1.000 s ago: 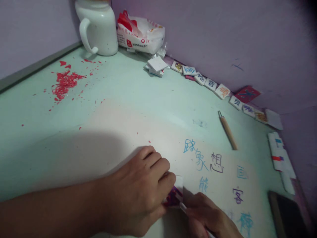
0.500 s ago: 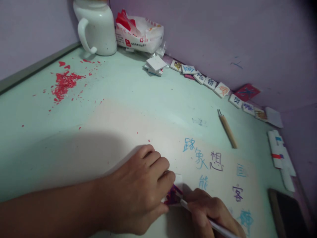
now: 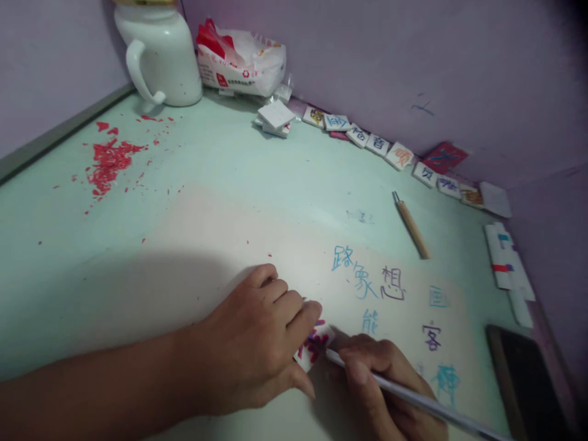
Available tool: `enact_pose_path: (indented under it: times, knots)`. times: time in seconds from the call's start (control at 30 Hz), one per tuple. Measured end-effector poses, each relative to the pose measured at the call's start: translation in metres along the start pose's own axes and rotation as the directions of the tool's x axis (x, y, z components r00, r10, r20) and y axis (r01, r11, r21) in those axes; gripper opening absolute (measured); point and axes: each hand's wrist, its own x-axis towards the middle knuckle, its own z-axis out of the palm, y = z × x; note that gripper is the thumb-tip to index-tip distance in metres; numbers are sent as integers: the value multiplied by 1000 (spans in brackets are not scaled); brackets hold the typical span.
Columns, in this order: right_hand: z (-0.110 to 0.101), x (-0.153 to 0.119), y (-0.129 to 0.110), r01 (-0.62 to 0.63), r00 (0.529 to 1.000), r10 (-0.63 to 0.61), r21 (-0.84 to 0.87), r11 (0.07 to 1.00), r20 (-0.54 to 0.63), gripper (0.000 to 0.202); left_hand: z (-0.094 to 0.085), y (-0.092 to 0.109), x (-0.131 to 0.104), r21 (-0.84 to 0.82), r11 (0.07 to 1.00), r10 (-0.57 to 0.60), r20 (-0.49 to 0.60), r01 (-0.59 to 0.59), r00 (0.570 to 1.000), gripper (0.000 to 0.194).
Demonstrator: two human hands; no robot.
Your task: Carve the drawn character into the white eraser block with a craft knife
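My left hand [image 3: 260, 343] lies on the table with its fingers curled, pinching a small white square tile [image 3: 316, 344] between fingers and thumb. The tile bears purple and dark red marks; its left part is hidden by my fingers. A slim greyish-white rod, like a pen or pen-shaped carving tool [image 3: 422, 401], is gripped in my right hand [image 3: 381, 380] like a pencil. Its near end points at the tile's right edge, but the tip is too blurred to tell whether it touches. The rod's shaft runs down to the lower right.
Red shavings [image 3: 110, 165] lie at the left. A wooden-handled gouge [image 3: 412, 228] rests beyond handwritten characters [image 3: 392, 283]. Lettered tiles [image 3: 378, 144] line the wall near a white jug [image 3: 160, 61] and tissue pack [image 3: 243, 64]. A dark phone [image 3: 523, 373] sits right.
The tile has turned in my left hand and shows more of its marked face. My right hand has shifted slightly, its rod lying at a shallower slant. The whole view has moved a little.
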Motion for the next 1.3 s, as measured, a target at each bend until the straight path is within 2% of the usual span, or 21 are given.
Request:
enact_pose_path:
  times: [0.27, 0.5, 0.7, 0.9, 1.03, 1.17, 1.3]
  knots:
    - [-13, 4, 0, 50, 986, -49, -4, 999, 159, 16, -4, 3, -2, -93, 993, -59, 89, 67, 994, 32]
    - [-17, 3, -1, 12, 967, -8, -14, 1000, 256, 16, 3, 4, -5, -74, 995, -74, -25, 72, 997, 23]
    - [-16, -4, -4, -24, 970, 42, -77, 997, 238, 15, 5, 3, -4, -27, 996, -90, -75, 88, 993, 21]
    - [-13, -11, -9, -54, 980, 71, -94, 994, 184, 13, 5, 4, -5, -10, 995, -96, -54, 95, 994, 22]
    - [-13, -14, -6, -72, 979, 76, -27, 997, 190, 15, 3, 5, -5, -4, 996, -92, -56, 92, 994, 22]
    - [-13, -15, -3, -48, 990, 40, 60, 997, 136, 13, 4, 5, -5, 4, 996, -84, -63, 85, 994, 24]
    - [-13, -14, -3, -25, 991, 20, 31, 999, 131, 13, 5, 5, -5, 14, 997, -75, -63, 76, 995, 26]
